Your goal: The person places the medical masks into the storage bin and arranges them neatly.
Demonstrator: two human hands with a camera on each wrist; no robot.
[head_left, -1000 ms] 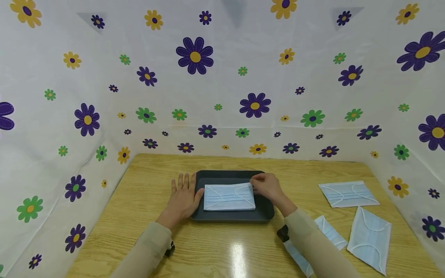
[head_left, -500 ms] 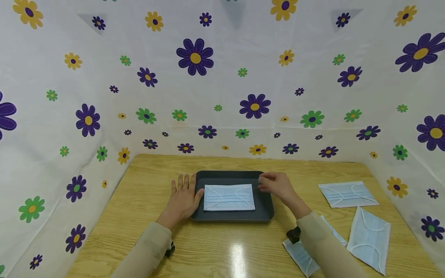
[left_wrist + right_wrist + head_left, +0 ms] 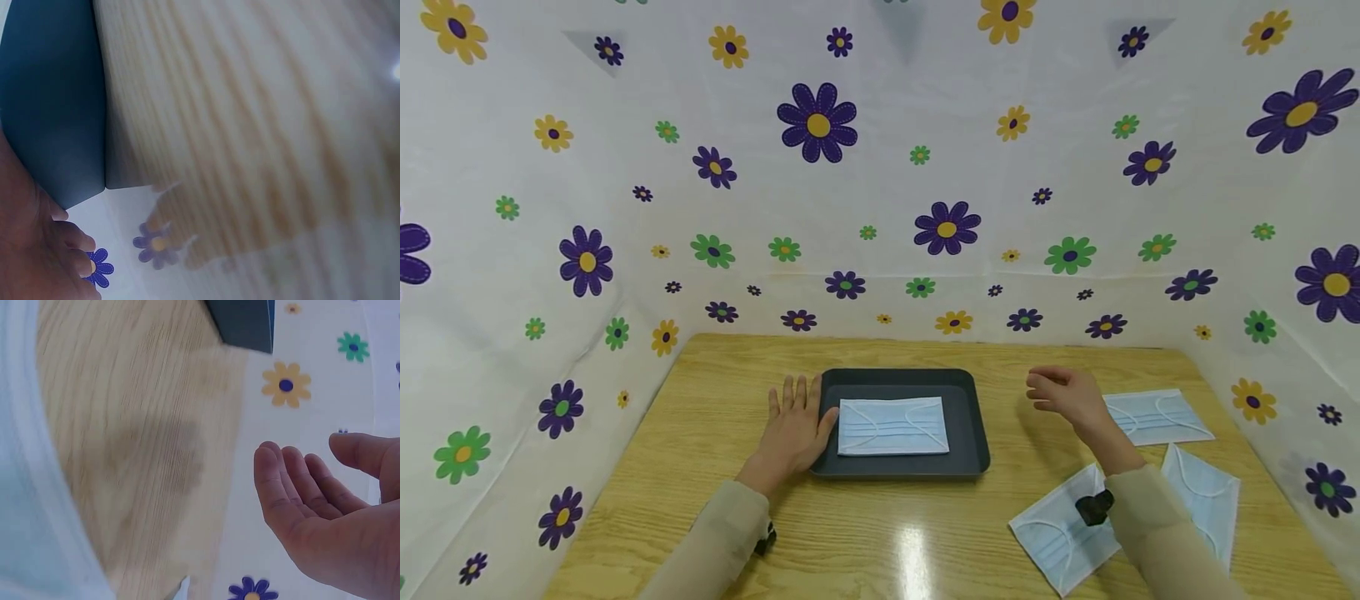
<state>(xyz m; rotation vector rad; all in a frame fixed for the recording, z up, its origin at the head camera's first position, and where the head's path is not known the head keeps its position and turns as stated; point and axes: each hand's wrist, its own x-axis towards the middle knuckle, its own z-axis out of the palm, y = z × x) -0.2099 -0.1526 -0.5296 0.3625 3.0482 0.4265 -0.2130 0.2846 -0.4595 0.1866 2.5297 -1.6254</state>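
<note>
A dark grey tray (image 3: 966, 433) lies on the table, with a light blue face mask (image 3: 893, 427) flat inside it, ear loops on top. My left hand (image 3: 792, 432) rests against the tray's left side, fingers spread, thumb at the rim. In the left wrist view, the left hand (image 3: 37, 244) touches the tray wall (image 3: 56, 106). To the right of the tray my right hand (image 3: 1071, 404) hovers above the table, holding nothing. The right wrist view shows the right hand (image 3: 325, 506) with its fingers loosely bent and thumb apart from them.
Several more masks lie at the right of the wooden table (image 3: 850, 533): a near mask (image 3: 1063, 529) partly under the right forearm, a far mask (image 3: 1165, 417), and an outer mask (image 3: 1206, 492). A white flowered cloth (image 3: 880, 183) surrounds the table's back and sides.
My right hand has let go of the mask's corner in the tray and moved right, off the tray towards the loose masks. The left hand and the tray have stayed put.
</note>
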